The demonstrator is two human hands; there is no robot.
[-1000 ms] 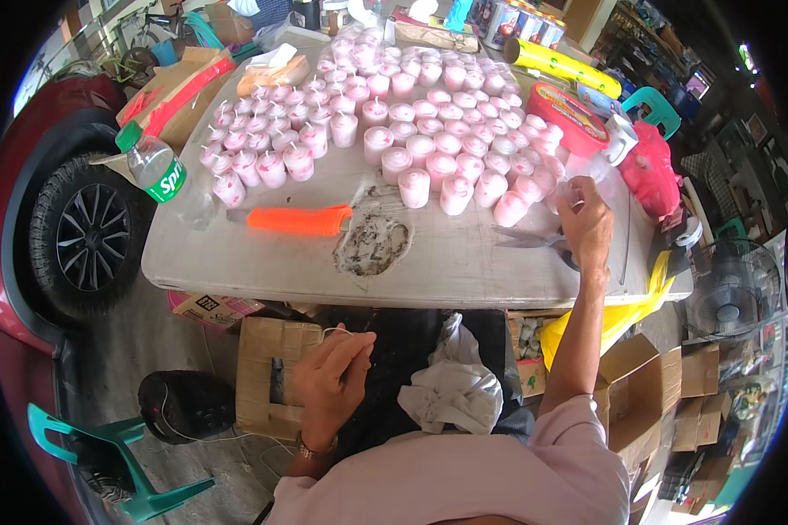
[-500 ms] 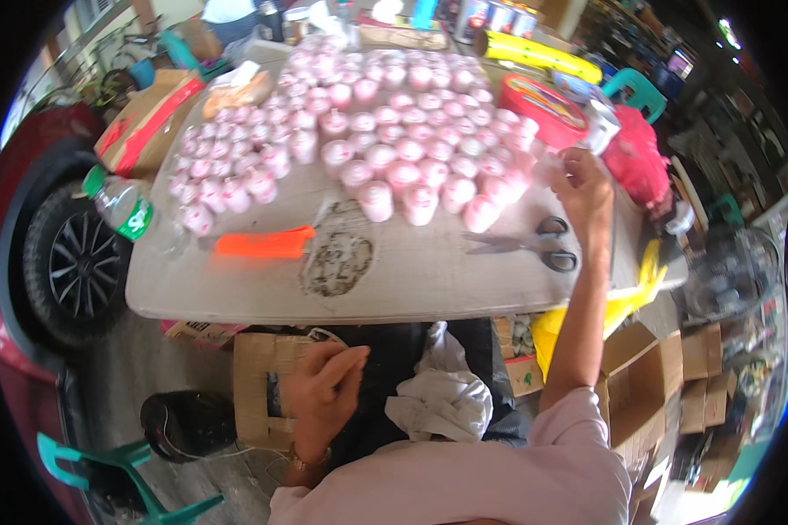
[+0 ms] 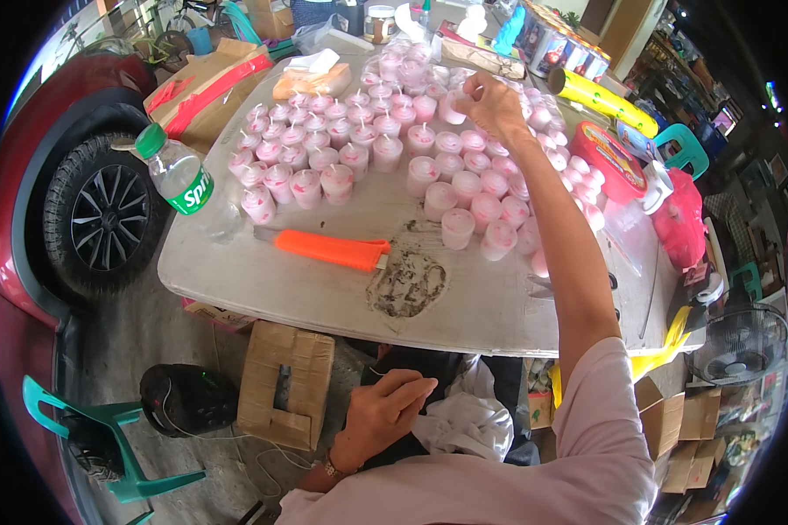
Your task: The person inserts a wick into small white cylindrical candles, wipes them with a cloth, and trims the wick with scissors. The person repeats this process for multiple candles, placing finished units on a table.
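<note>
Many small pink-and-white candles (image 3: 446,166) in clear cups stand in rows on the pale table (image 3: 271,293), several with white wicks showing. Over the far rows reaches my right hand (image 3: 496,107), its fingers closed at the rim of one candle (image 3: 452,108), which sits slightly tilted. My left hand (image 3: 387,409) hovers over my lap with its fingers curled; a thin pale strand shows near it, but what it holds is hidden. My right forearm covers part of the scissors (image 3: 543,287). An orange-handled cutter (image 3: 333,249) lies before the left group of candles.
A green-capped bottle (image 3: 177,179) stands at the table's left edge. To the right are a red oval tub (image 3: 608,162), a pink plastic bag (image 3: 678,226) and a yellow roll (image 3: 604,102). A cardboard box (image 3: 286,385) and a green chair (image 3: 118,446) are below.
My right hand has gone from beside the red tub, where it held something pale, leftward to a candle among the far rows. The view has turned left. My left hand stays near my lap.
</note>
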